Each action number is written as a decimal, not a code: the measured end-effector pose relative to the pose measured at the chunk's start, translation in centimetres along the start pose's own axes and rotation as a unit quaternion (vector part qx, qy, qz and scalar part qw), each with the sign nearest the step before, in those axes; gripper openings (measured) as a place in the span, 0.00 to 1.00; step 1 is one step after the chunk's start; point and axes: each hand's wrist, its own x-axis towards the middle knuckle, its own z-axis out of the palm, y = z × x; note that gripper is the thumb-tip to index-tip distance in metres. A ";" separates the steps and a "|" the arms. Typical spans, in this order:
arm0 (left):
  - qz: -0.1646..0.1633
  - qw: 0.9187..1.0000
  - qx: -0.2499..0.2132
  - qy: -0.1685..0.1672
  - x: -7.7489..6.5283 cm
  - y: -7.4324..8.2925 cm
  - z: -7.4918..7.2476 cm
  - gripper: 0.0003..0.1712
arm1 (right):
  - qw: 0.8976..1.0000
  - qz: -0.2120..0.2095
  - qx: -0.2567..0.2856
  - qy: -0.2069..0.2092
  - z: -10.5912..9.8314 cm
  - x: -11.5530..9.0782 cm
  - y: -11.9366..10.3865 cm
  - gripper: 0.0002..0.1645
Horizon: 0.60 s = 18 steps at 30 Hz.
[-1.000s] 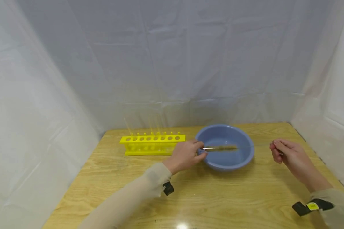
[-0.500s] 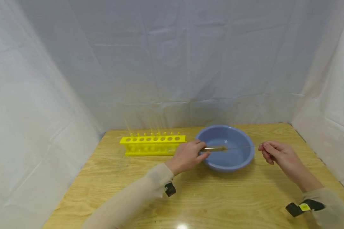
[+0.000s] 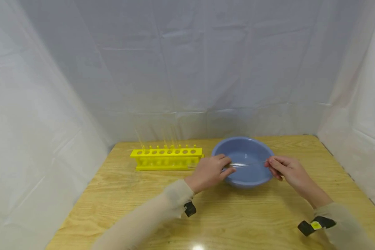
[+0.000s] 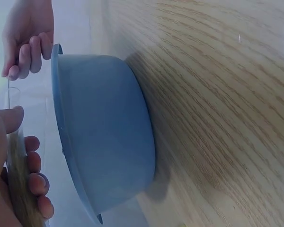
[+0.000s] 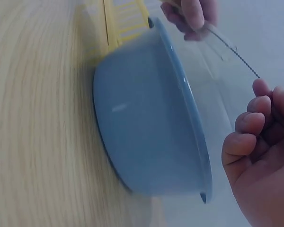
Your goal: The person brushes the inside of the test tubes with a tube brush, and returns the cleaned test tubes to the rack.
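Note:
My left hand (image 3: 210, 171) grips a clear glass test tube (image 3: 240, 165) held sideways over the blue basin (image 3: 243, 180). Inside the tube, brownish bristles of a test tube brush (image 4: 20, 184) lie within the left hand's grasp. Between thumb and fingers, my right hand (image 3: 289, 172) pinches the brush's thin twisted wire handle (image 5: 246, 64), which runs into the tube's mouth. That hand is at the basin's right rim, a short way from the tube's open end. The tube's far end is mostly hidden behind the left hand.
A yellow test tube rack (image 3: 167, 152) stands left of the basin, with several clear tubes (image 3: 172, 137) leaning in it. The wooden table (image 3: 237, 218) ends at white sheeting (image 3: 190, 69) behind and at both sides.
My right hand has moved left toward the left hand, pushing the brush deeper into the tube; its bristles have gone from outside the mouth to inside. The left hand has shifted slightly right.

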 end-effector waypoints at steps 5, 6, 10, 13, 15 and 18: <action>-0.003 1.000 -0.006 0.004 0.2 0.1 0.2 0.18 | 1.000 0.014 -0.012 -0.023 1.8 0.9 -0.2 0.22; -0.003 1.000 -0.005 0.005 0.3 0.1 0.3 0.18 | 0.999 0.013 -0.014 -0.030 2.2 1.0 -0.2 0.22; -0.001 1.000 0.001 0.011 0.4 0.2 0.4 0.19 | 0.999 0.013 -0.019 -0.022 3.1 1.4 -0.5 0.22; 0.001 1.000 0.005 0.016 0.4 0.1 0.4 0.18 | 0.999 0.022 -0.026 0.001 3.3 1.5 -0.8 0.22; 0.003 1.000 0.009 0.021 0.4 0.0 0.3 0.19 | 0.999 0.026 -0.032 0.014 3.3 1.5 -1.1 0.22; 0.005 1.000 0.012 0.027 0.5 -0.1 0.1 0.19 | 0.999 0.022 -0.036 0.034 3.3 1.5 -1.4 0.21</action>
